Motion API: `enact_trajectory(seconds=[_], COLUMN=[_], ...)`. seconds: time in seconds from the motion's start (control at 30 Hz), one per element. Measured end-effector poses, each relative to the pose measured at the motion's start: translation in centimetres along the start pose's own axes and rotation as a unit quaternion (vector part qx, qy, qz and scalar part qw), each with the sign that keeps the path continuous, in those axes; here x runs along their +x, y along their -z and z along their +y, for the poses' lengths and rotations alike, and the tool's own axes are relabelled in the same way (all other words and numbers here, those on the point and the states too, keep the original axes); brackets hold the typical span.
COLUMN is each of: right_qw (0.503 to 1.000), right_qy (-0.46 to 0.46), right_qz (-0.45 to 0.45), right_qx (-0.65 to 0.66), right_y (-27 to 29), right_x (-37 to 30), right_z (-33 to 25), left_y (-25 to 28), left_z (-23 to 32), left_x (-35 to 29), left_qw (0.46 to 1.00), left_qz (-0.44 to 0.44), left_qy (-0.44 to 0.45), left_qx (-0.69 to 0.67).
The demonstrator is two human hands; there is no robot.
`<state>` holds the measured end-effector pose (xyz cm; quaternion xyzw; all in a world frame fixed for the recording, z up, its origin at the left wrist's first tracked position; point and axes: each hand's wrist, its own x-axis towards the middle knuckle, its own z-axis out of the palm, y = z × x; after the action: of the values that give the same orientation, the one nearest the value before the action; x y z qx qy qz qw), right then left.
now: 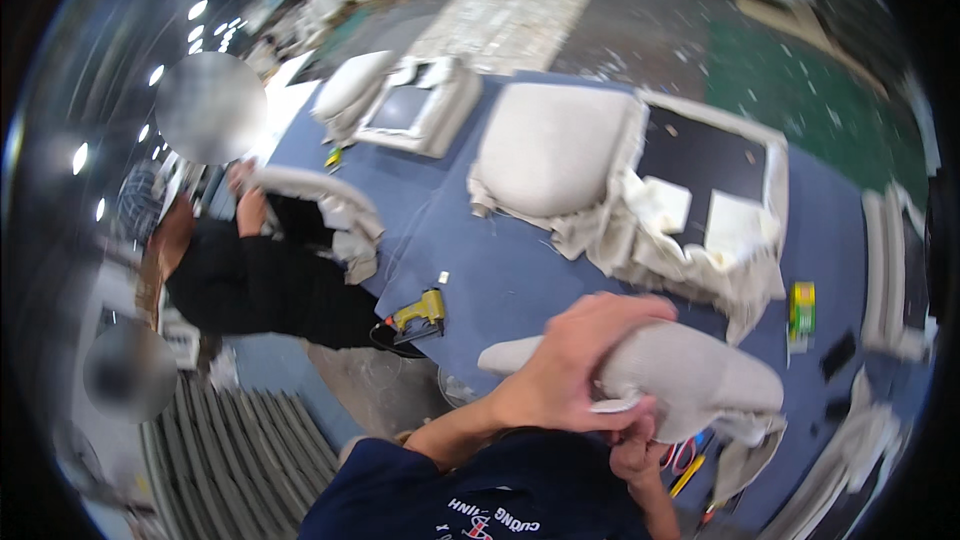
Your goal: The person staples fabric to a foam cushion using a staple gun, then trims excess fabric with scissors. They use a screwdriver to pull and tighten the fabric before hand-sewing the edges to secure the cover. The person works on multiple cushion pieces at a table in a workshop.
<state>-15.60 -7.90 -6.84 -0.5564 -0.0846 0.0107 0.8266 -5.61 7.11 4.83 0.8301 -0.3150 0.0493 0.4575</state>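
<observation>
A light beige fabric-covered cushion [700,375] is held up close to my body, over the near edge of the blue-grey table. My left hand [580,360] is wrapped over its left part, thumb underneath and fingers across the top. Below it, my right hand [638,448] closes on the cushion's lower fabric edge, with the fingertips meeting near my left thumb. Loose fabric [745,455] hangs from the right end. Red-handled scissors [681,456] and a yellow stick-like tool [688,477] lie just beyond my right hand, partly hidden.
A yellow staple gun [418,316] with a hose lies at the table's left edge. Padded seats [550,150] and an open-backed panel [715,165] cover the far side. A green-yellow box [802,310] sits right. A co-worker [270,275] handles another cushion at left.
</observation>
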Motion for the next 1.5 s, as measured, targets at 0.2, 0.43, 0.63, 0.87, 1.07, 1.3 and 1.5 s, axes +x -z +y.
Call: enact_trajectory(seconds=[0.2,0.43,0.63,0.87,1.07,1.3,1.5], right_qw=[0.998,0.988,0.899,0.827,0.761,0.727,0.806], right_qy=[0.017,0.084,-0.137,-0.246,-0.216,-0.271,-0.199], right_qz=[0.062,0.026,0.084,0.184,0.372,0.428,0.193], right_qx=[0.016,-0.126,-0.408,-0.471,-0.486,-0.462,-0.523], right_y=[1.2,6.0,14.9,26.2,32.2,38.5,36.9], right_x=[-1.2,-4.9,-11.6,-17.3,-16.2,-17.8,-14.3], right_z=[-0.2,0.6,4.0,3.2,2.7,5.6,11.0], left_y=[-2.2,-4.8,-2.8,-1.5,-0.8,0.0,0.1], left_z=[1.4,3.1,2.2,-1.0,0.1,-2.3,-2.2], left_x=[-1.1,-2.7,-3.3,-5.7,-13.2,-12.8,-12.5], left_qw=[0.994,0.985,0.985,0.968,0.902,0.896,0.910], left_qz=[0.029,0.098,0.121,0.211,0.390,0.387,0.364], left_qy=[0.030,-0.032,0.016,0.118,0.183,0.218,0.201], left_qx=[-0.101,-0.137,-0.123,-0.061,0.015,-0.011,-0.004])
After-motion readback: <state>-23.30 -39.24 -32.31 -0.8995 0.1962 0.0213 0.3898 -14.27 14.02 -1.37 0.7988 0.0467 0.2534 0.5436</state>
